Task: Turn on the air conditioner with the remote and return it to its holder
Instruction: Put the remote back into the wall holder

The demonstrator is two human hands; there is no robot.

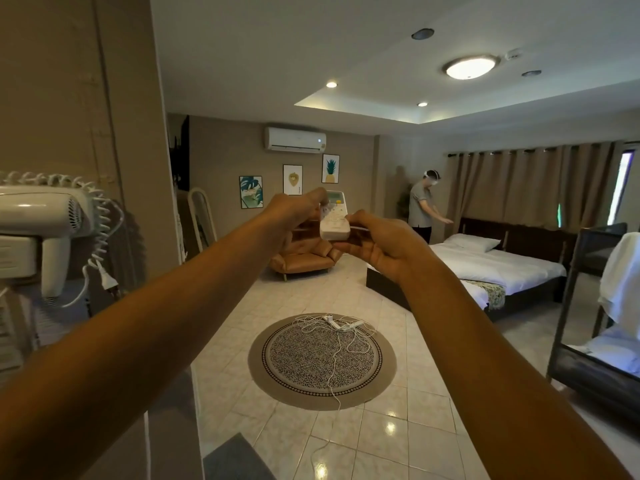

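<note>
— Where is the remote?

— Out in front, at arm's length. Both bare arms are stretched forward, and the small white rectangular plastic remote, with its pale display at the far end, sits between the two hands, button face up. It points towards the far wall, where the white wall-mounted air conditioner hangs above three framed leaf and fruit prints.

— Who has hold of it?

— Both. The left hand is curled round the remote's left side, thumb lying over the buttons. The right hand pinches the near right corner between thumb and fingers. So each hand is closed on it.

— Is the unit on?

— I cannot tell from here; its lower flap looks like a dark line, no more.

— And around them?

— On the wall to the left, a white hairdryer rests in its bracket with a coiled cord hanging. On the glossy tiled floor lies a round patterned brown rug with tangled white cables across it. Behind the hands, a tan leather sofa. To the right, a bed with white linen, and another person bending over it by the beige curtains.
</note>
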